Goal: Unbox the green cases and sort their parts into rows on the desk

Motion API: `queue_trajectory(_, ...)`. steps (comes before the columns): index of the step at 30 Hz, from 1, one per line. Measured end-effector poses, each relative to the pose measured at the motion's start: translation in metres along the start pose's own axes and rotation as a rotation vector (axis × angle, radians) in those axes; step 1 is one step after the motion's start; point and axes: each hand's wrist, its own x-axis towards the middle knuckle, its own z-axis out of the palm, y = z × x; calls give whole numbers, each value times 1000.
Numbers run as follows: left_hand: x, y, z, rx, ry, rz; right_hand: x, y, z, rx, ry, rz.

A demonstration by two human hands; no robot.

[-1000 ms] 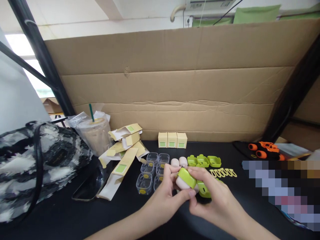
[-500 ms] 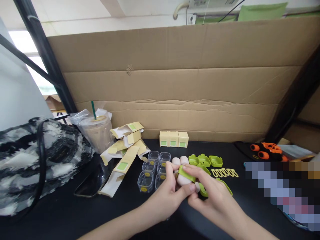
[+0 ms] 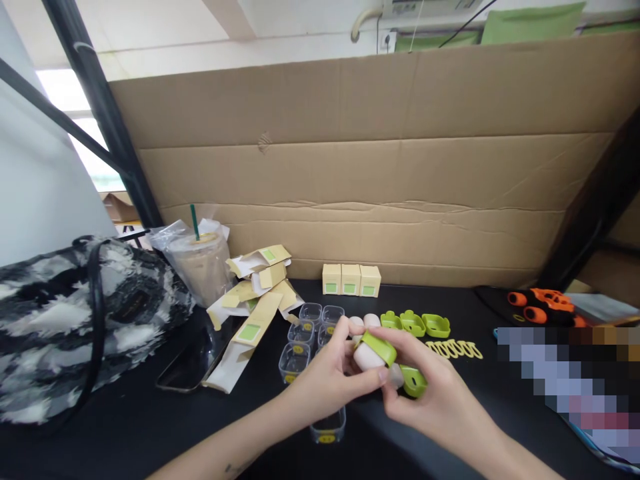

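Between both hands I hold a small white rounded case (image 3: 367, 359) with a bright green cover (image 3: 383, 348) over its upper part. My left hand (image 3: 333, 373) grips the case from the left, thumb along its lower edge. From the right, my right hand (image 3: 440, 390) has fingers on the green cover; a greyish translucent piece (image 3: 396, 377) shows by its thumb, and I cannot tell whether it is held. Just beyond the hands are white pieces (image 3: 371, 321) and open green covers (image 3: 413, 324). Another green cover (image 3: 414, 381) is partly hidden by my right hand.
Clear plastic tubs (image 3: 294, 360) with yellow stickers stand left of the hands. Yellow loops (image 3: 457, 349) lie to the right. Three cream boxes (image 3: 351, 280) stand at the back, near flattened cartons (image 3: 250, 333), a phone (image 3: 193, 363), a bagged drink (image 3: 200, 263) and an orange-black object (image 3: 545, 307).
The green-covered case has tilted slightly in my hands. The view has shifted a little, and a clear tub below my left wrist now shows.
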Motion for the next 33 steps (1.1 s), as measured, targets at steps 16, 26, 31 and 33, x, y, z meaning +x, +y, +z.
queue_trajectory(16, -3, 17, -9, 174, 15, 16, 10, 1, -14, 516, -142, 252)
queue_trajectory(26, 13, 45, -37, 595, 168, 94, 24, 15, -46, 555, 379, 341)
queue_trajectory(31, 64, 35, -47, 862, 164, -56, 22, 14, -41, 568, 343, 346)
queue_trajectory(33, 84, 29, -49, 940, 122, -110, 21, 12, -40, 566, 325, 331)
